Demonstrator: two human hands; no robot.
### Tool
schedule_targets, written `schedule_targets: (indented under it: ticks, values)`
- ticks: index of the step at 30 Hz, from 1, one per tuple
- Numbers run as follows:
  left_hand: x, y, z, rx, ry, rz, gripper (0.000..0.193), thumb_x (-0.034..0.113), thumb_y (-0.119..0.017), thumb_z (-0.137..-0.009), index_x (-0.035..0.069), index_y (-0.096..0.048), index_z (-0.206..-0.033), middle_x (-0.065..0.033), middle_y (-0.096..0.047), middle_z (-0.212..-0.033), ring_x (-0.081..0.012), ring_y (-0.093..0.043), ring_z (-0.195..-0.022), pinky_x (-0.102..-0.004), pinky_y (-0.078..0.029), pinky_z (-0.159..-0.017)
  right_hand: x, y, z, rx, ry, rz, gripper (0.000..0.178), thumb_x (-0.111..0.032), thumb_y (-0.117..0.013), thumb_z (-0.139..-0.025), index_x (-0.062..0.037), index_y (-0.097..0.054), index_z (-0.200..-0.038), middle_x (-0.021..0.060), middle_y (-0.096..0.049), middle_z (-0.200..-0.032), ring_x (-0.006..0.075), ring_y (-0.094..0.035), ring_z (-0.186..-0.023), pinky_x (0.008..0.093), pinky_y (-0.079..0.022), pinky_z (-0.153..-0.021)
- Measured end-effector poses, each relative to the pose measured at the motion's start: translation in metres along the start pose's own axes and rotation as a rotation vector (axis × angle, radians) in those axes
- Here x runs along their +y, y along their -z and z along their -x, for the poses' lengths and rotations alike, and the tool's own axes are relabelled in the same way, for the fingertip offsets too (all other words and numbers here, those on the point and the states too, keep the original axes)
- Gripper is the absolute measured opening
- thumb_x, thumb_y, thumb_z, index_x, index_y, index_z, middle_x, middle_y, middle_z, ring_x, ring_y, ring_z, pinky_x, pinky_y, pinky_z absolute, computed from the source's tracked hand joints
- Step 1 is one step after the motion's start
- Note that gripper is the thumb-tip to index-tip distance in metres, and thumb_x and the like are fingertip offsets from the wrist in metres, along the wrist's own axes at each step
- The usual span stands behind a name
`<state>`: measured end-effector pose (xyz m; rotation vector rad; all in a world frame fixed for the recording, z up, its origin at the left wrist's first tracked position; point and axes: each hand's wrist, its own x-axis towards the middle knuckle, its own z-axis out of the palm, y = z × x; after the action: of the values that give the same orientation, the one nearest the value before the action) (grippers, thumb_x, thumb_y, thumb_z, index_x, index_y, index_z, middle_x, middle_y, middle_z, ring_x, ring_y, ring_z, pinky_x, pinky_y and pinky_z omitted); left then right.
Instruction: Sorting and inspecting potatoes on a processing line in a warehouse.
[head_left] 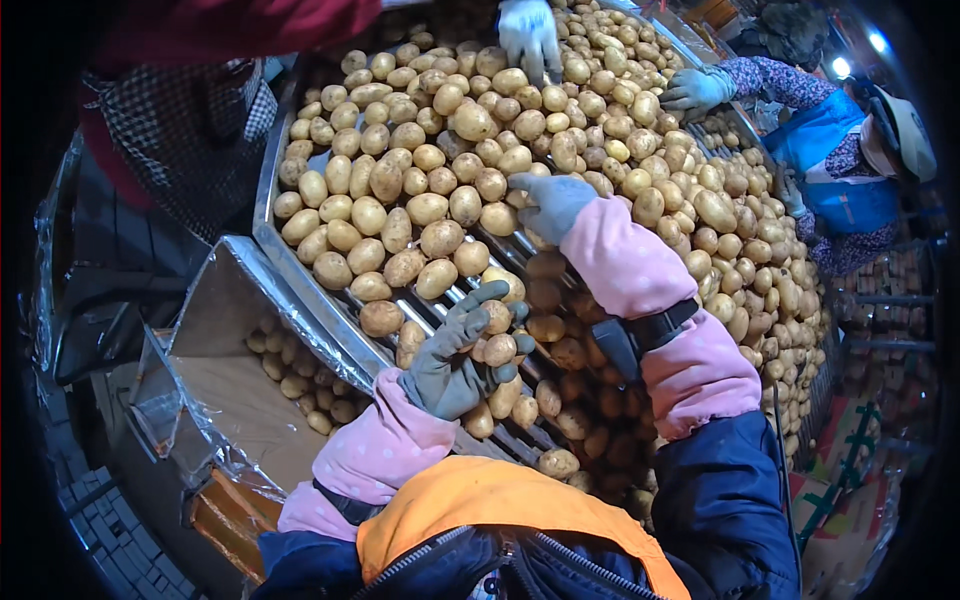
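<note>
Many round, yellow-brown potatoes [427,208] lie over a sloping metal roller table [512,438] in front of me. In a grey-green work glove, my left hand [452,362] is turned palm up near the table's left edge. Its fingers curl around a couple of small potatoes [499,349]. My right hand [553,206], in a blue-grey glove, reaches farther in over the heap, fingers stretched to the left and touching the potatoes there. Any potato beneath its palm is hidden. Pink dotted sleeve covers [640,262] cover both forearms.
A plastic-lined carton [235,385] with potatoes stands below the table's left rim [290,265]. A co-worker's white-gloved hand [528,38] works at the far side. Another person in a blue apron [835,200] rests a gloved hand [697,90] on the heap's right.
</note>
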<state>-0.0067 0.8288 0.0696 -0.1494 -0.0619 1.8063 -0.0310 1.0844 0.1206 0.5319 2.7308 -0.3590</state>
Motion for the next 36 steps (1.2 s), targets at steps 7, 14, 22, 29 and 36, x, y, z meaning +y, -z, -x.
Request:
schedule_targets:
  ticks: [7, 14, 22, 29, 36]
  values:
    - [0.006, -0.005, -0.001, -0.055, 0.094, 0.2, 0.043, 0.023, -0.044, -0.106, 0.01, -0.041, -0.147, -0.019, -0.047, -0.143, -0.0434, -0.052, -0.127, -0.0565, -0.053, -0.099, 0.025, -0.032, -0.027, 0.081, 0.038, 0.142, 0.043, -0.022, -0.063, -0.087, -0.0136, -0.06, -0.128, 0.018, -0.068, -0.114, 0.0351, -0.065, -0.109, 0.0441, -0.052, -0.093]
    - [0.002, 0.007, -0.007, 0.042, -0.035, 0.151, 0.04, 0.028, -0.047, -0.104, 0.006, -0.051, -0.137, -0.0165, -0.055, -0.136, -0.0394, -0.055, -0.123, -0.0563, -0.049, -0.101, -0.041, -0.016, 0.088, 0.468, 0.138, -0.244, 0.046, -0.025, -0.068, -0.088, -0.0099, -0.057, -0.129, 0.0191, -0.067, -0.112, 0.0389, -0.066, -0.1, 0.047, -0.054, -0.083]
    - [-0.013, -0.008, 0.0, 0.035, -0.117, -0.041, 0.043, 0.036, -0.041, -0.105, 0.007, -0.05, -0.135, -0.0111, -0.059, -0.131, -0.0239, -0.056, -0.123, -0.039, -0.045, -0.108, -0.097, -0.044, 0.167, 0.6, 0.393, -0.207, 0.06, -0.021, -0.066, -0.087, -0.0021, -0.046, -0.14, 0.0175, -0.055, -0.132, 0.0362, -0.052, -0.121, 0.0484, -0.039, -0.102]
    - [-0.026, -0.023, -0.003, -0.005, -0.389, -0.508, 0.04, 0.029, -0.053, -0.102, 0.005, -0.052, -0.134, -0.0101, -0.065, -0.11, -0.0266, -0.064, -0.101, -0.0419, -0.057, -0.084, -0.062, -0.037, 0.159, 0.517, 0.326, -1.069, 0.057, -0.028, -0.066, -0.095, 0.0053, -0.049, -0.138, 0.0238, -0.057, -0.134, 0.0305, -0.055, -0.125, 0.0382, -0.042, -0.106]
    - [0.003, -0.032, 0.055, -0.191, -0.42, -0.017, 0.032, 0.032, -0.047, -0.104, 0.007, -0.062, -0.117, -0.0105, -0.062, -0.106, -0.0296, -0.058, -0.1, -0.047, -0.052, -0.09, -0.065, -0.054, 0.17, 0.34, 0.235, -1.139, 0.049, -0.016, -0.058, -0.101, 0.005, -0.043, -0.143, 0.0169, -0.054, -0.139, 0.0228, -0.051, -0.128, 0.0351, -0.04, -0.109]
